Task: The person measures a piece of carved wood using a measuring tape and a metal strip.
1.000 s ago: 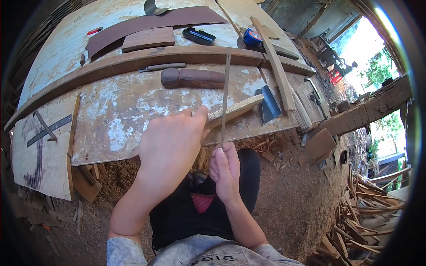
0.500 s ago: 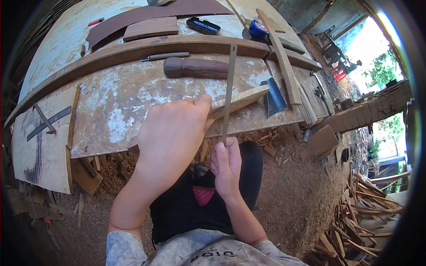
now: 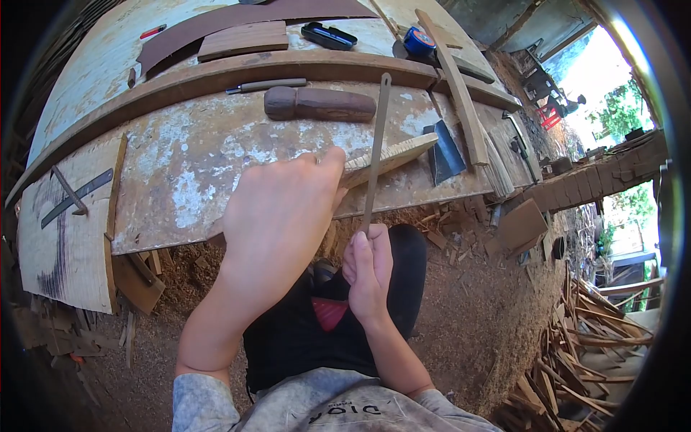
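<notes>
My left hand [image 3: 277, 209] is closed over a pale wooden board [image 3: 399, 157] that lies aslant near the front edge of the workbench [image 3: 162, 201]. The hand hides the board's middle. Held at its lower end in my closed right hand [image 3: 369, 268], a thin flat metal strip [image 3: 378, 144] points away from me, with a hole in its rounded tip. The strip crosses over the board just right of my left fingers. Close to the board's far end sits a blue-grey angled piece [image 3: 446, 153]. A dark wooden handle-like block [image 3: 320, 104] rests beyond my hands.
A long wooden strip [image 3: 194, 81] runs across the bench, with a grey pen-like tool [image 3: 266, 85] beside it. A try square [image 3: 78, 198] lies on a board at left. Farther back are a blue tape measure [image 3: 417, 41] and a black case [image 3: 329, 36]. Offcuts [image 3: 576, 353] cover the floor at right.
The metal strip's tip has swung slightly right and the strip has turned a little, showing its rounded end. My left hand keeps its place on the board.
</notes>
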Available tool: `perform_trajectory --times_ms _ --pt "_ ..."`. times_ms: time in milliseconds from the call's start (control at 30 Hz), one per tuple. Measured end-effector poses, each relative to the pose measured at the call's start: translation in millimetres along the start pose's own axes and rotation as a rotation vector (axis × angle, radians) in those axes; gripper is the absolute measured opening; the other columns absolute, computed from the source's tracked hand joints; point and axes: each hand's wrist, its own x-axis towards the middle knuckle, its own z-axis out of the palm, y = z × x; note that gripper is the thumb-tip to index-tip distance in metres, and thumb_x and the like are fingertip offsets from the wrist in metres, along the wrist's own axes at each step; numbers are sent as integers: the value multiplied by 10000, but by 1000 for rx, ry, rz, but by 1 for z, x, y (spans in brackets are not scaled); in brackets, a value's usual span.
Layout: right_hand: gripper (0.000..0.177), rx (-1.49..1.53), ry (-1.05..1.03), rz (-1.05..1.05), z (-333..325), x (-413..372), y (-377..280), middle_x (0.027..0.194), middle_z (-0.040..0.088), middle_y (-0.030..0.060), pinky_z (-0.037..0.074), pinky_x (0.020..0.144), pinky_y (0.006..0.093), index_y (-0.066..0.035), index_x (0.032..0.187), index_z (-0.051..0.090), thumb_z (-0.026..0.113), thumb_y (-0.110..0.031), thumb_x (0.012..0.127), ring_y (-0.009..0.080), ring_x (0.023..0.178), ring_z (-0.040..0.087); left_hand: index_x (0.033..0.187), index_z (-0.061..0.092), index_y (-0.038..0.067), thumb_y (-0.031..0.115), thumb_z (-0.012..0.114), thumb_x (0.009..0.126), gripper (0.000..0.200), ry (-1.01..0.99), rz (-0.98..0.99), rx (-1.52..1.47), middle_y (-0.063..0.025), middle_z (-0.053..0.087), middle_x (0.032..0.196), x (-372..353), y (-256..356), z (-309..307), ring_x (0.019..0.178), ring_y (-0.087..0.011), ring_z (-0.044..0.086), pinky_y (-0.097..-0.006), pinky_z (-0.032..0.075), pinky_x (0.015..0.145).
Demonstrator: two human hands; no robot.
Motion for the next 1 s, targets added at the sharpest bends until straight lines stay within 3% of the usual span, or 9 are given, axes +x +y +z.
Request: perform_trajectory --times_ms 633,833,1000 --pt "145 9 -29 13 3 9 -15 728 371 -86 257 489 171 -112 1035 473 468 -226 1124 -3 573 296 1123 636 86 341 724 930 332 -7 -16 -5 -110 730 894 0 1 -2 787 -330 737 -441 576 688" --pt "142 7 -39 -3 7 29 -28 850 438 -83 305 601 175 -70 1107 524 521 -212 1114 -12 723 366 1128 650 89 349 734 920 343 -58 -87 27 -110 731 896 1 8 -7 806 -332 737 -446 572 692" --pt "152 50 -86 -17 9 36 -33 847 456 -73 320 626 192 -68 1123 532 515 -219 1120 -2 726 375 1147 666 82 345 764 892 379 -32 -64 76 -113 730 895 3 13 -10 813 -333 734 -450 565 709"
